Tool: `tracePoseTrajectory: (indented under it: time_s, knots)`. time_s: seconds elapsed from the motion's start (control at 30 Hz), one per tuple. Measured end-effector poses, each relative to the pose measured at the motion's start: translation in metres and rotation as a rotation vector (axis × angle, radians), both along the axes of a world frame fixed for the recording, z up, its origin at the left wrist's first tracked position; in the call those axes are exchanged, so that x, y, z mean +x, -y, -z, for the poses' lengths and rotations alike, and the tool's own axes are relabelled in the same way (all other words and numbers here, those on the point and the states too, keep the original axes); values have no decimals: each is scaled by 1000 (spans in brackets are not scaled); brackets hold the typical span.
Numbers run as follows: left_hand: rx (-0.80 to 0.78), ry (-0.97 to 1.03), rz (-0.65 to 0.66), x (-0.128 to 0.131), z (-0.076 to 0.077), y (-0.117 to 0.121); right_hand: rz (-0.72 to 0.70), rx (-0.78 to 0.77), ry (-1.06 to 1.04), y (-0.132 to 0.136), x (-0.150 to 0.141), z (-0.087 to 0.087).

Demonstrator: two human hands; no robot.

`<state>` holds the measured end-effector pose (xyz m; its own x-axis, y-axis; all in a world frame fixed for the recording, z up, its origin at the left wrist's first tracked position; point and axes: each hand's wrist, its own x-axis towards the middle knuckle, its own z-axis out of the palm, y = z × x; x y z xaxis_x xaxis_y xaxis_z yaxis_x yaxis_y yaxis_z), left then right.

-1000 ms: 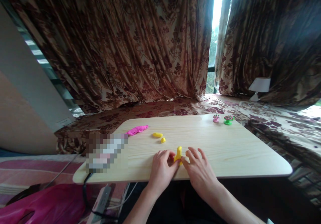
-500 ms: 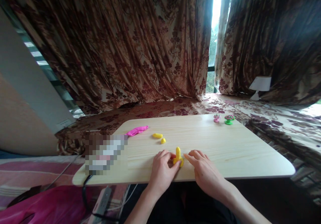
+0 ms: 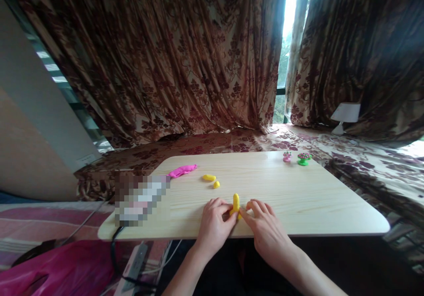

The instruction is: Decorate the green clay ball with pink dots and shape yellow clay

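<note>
A yellow clay figure [image 3: 236,202] with an upright stem on a wider base stands near the table's front edge. My left hand [image 3: 215,223] pinches its base from the left between thumb and fingers. From the right, my right hand [image 3: 265,221] touches the base with a fingertip, its other fingers curled; whether it grips the clay I cannot make out. Beyond the hands lie a yellow clay roll [image 3: 209,177] and a small yellow clay lump [image 3: 216,184].
A long pink clay piece [image 3: 183,171] lies at the table's back left, beside a blurred-out object [image 3: 144,199]. Small pink [image 3: 286,156] and green [image 3: 304,159] clay figures stand at the back right of the wooden table [image 3: 314,199]. A white lamp [image 3: 346,112] stands beyond.
My right hand has moved left, bringing its fingertip from beside the yellow clay figure to its base. My left hand keeps its pinch. The view has shifted slightly.
</note>
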<state>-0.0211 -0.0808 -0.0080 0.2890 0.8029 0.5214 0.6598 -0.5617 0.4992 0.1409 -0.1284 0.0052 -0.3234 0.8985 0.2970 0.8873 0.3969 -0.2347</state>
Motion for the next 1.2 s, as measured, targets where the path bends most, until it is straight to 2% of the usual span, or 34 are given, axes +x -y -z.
tracePoseTrajectory:
  time_s: [0.2, 0.4, 0.57, 0.77, 0.97, 1.2]
  knots:
    - [-22, -14, 12, 1, -2, 2, 7, 65, 144, -2, -6, -8]
    - [-71, 38, 44, -4, -4, -1, -63, -35, -42, -7, 8, -10]
    - [-110, 75, 72, -5, -7, -5, -7, -52, -169, -11, 21, -4]
    - [-101, 85, 7, 0, -6, -1, -11, -59, -185, -8, 21, -4]
    - [-77, 16, 47, -1, -5, 5, -31, -39, -200, -1, 12, -8]
    - [-39, 13, 32, -1, -5, 6, -49, -27, -203, 3, 4, 1]
